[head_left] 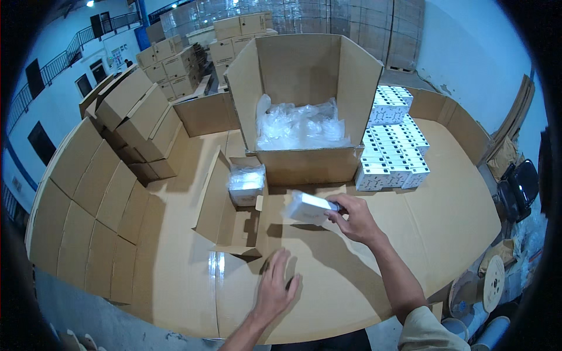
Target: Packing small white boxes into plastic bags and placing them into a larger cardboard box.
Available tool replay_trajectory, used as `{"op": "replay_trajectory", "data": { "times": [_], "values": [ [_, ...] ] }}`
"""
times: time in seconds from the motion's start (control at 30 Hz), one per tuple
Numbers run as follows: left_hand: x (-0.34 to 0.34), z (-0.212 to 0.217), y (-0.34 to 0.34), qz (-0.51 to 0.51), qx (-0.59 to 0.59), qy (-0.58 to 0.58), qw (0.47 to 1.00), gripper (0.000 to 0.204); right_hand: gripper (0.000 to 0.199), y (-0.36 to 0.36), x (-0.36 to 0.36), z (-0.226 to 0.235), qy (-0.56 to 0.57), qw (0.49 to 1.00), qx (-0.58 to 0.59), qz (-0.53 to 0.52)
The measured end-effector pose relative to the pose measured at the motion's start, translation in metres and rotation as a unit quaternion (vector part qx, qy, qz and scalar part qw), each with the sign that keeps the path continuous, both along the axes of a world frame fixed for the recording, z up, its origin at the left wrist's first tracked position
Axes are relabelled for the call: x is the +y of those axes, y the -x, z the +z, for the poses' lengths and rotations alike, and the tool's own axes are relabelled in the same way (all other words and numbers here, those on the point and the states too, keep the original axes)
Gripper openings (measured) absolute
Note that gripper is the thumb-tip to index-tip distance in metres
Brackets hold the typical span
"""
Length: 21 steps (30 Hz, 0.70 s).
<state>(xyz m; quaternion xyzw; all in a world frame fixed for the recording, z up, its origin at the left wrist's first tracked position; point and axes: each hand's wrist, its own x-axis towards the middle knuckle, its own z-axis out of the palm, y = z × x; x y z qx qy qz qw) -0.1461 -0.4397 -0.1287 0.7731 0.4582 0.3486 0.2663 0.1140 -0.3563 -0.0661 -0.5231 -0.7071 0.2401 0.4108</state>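
The right hand (355, 219) has its grip closed on a white box (310, 207), held just above the middle of the surface (445, 222). The left hand (275, 289) lies flat and released near the front edge. A small carton (231, 205) with a wrapped pack (246, 182) stands just left. Stacked white boxes (392, 152) sit beside the big carton (304, 105) toward the far edge.

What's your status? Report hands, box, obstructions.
Right hand grip shut on white box, held above the table. Left hand open, flat on the cardboard. Small open carton left of box, path unobstructed.
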Motion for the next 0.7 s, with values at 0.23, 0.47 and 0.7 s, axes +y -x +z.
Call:
{"op": "replay_trajectory", "data": {
  "times": [0.23,0.47,0.7],
  "values": [
    [-0.075,0.014,0.043,0.023,0.165,-0.030,0.986,0.052,0.024,0.054,0.053,-0.012,-0.094,0.977,0.190,-0.014],
    [-0.079,0.015,0.039,0.065,0.129,-0.080,0.986,0.041,0.025,0.109,0.089,-0.019,-0.054,0.946,0.311,0.069],
    [-0.076,0.015,0.039,0.064,0.122,-0.074,0.988,0.040,0.024,0.107,0.096,-0.020,-0.050,0.972,0.213,0.081]
  ]
}}
